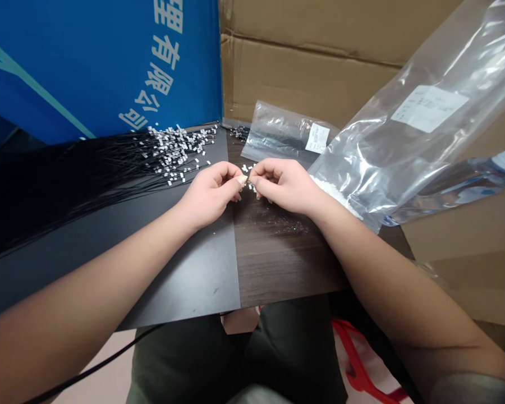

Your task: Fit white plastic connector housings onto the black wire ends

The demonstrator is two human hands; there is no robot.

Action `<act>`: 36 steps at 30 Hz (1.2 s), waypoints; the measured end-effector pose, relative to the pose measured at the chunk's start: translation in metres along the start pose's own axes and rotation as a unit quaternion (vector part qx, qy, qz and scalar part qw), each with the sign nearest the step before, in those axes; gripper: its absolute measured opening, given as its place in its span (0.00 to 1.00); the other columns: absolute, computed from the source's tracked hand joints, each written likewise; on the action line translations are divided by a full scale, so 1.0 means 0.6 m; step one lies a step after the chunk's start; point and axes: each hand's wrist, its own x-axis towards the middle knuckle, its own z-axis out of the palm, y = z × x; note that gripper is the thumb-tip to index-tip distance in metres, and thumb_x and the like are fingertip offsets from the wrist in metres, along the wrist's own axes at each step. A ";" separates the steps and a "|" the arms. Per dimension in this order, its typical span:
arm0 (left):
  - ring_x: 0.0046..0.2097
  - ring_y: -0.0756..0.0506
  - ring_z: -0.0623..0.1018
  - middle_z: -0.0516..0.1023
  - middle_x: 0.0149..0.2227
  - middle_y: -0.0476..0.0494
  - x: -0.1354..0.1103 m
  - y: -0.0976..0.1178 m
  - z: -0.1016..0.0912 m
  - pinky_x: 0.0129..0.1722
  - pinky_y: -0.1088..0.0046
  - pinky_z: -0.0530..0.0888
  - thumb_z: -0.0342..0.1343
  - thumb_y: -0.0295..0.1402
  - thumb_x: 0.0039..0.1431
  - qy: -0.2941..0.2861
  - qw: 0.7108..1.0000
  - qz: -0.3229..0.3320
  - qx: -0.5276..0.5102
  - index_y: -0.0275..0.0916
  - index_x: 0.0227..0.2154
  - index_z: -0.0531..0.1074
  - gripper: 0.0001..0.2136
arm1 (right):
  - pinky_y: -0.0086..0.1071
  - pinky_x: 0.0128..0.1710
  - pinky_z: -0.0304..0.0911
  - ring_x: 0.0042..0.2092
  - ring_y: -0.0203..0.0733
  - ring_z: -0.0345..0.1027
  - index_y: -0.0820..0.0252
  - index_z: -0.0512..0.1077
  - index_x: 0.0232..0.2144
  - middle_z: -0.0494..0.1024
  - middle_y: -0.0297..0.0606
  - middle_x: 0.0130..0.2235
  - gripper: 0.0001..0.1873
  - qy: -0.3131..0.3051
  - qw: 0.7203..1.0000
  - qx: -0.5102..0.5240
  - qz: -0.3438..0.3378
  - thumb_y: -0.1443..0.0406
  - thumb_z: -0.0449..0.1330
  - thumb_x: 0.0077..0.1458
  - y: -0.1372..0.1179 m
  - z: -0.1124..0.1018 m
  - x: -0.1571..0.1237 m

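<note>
My left hand and my right hand meet fingertip to fingertip above the tabletop. Each is closed in a pinch. A tiny dark piece shows between the fingertips, too small for me to name. Just behind and below the fingers lie small white connector housings, partly hidden by the hands. To the left of my left hand, a large bundle of black wires carries white connectors on its ends.
A clear plastic bag with small white parts leans at the right, near a water bottle. Behind lies a smaller labelled bag. A blue panel and a cardboard box stand at the back.
</note>
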 end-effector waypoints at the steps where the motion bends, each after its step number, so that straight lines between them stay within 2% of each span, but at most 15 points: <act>1: 0.32 0.49 0.76 0.76 0.29 0.48 0.000 0.000 0.000 0.35 0.71 0.73 0.64 0.39 0.62 0.000 1.000 0.000 -0.006 0.38 0.34 0.73 0.11 | 0.32 0.33 0.58 0.31 0.36 0.66 0.60 0.76 0.34 0.76 0.32 0.28 0.05 0.000 1.000 0.002 0.001 0.68 0.60 0.56 -0.001 0.000 0.000; 17: 0.30 0.50 0.76 0.76 0.29 0.49 0.000 -0.004 0.001 0.34 0.73 0.73 0.69 0.38 0.61 0.016 0.999 -0.012 -0.036 0.38 0.33 0.73 0.11 | 0.31 0.32 0.60 0.30 0.36 0.67 0.61 0.78 0.36 0.77 0.32 0.29 0.06 0.003 1.000 0.004 0.015 0.67 0.62 0.57 -0.002 0.002 0.000; 27: 0.29 0.51 0.76 0.77 0.30 0.49 0.001 -0.006 0.000 0.33 0.73 0.74 0.69 0.38 0.60 -0.003 0.998 -0.007 -0.066 0.38 0.34 0.74 0.11 | 0.32 0.32 0.59 0.30 0.35 0.65 0.61 0.77 0.34 0.76 0.32 0.28 0.05 0.002 1.000 -0.005 0.010 0.68 0.61 0.54 -0.001 0.000 0.001; 36: 0.29 0.50 0.76 0.77 0.29 0.48 0.000 0.002 0.001 0.33 0.73 0.74 0.68 0.37 0.59 0.012 0.999 -0.022 -0.035 0.38 0.32 0.75 0.09 | 0.32 0.32 0.58 0.29 0.34 0.63 0.60 0.77 0.33 0.74 0.31 0.28 0.04 -0.010 1.000 -0.011 0.011 0.67 0.61 0.55 -0.002 -0.001 0.000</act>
